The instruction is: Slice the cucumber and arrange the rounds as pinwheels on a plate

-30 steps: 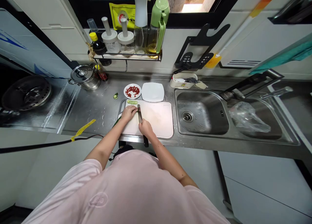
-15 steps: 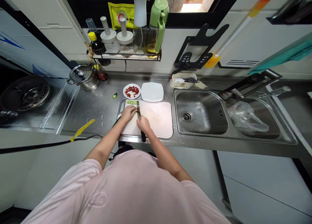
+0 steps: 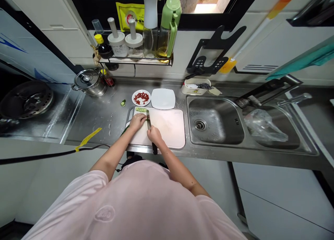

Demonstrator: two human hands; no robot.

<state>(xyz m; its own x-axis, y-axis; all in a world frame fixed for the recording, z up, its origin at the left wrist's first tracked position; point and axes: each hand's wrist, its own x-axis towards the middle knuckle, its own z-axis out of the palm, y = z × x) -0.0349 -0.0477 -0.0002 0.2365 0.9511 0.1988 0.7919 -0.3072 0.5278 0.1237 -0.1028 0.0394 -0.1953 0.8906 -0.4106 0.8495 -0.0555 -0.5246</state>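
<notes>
My right hand (image 3: 154, 134) is closed round the black handle of a knife (image 3: 149, 123), whose blade stands over the white cutting board (image 3: 169, 128). Close against the blade's left side, my left hand (image 3: 137, 122) is closed on a green cucumber (image 3: 125, 129), mostly hidden under the hand and forearm. Pale green cucumber slices (image 3: 141, 109) lie in a row at the board's upper left. Behind the board are a round plate of chopped red pieces (image 3: 141, 98) and a white square plate (image 3: 163, 98). Cucumber end pieces (image 3: 123, 102) lie on the counter to the left.
A double sink (image 3: 216, 123) is at the right, with a plastic bag (image 3: 264, 125) in its far basin. A lidded pot (image 3: 90, 83) stands at the back left, near a wok (image 3: 26, 100). Above the counter hangs a rack (image 3: 146, 61) of bottles and jars.
The knife and my right hand have shifted slightly toward me and to the right. My left hand has barely moved and keeps its hold on the cucumber.
</notes>
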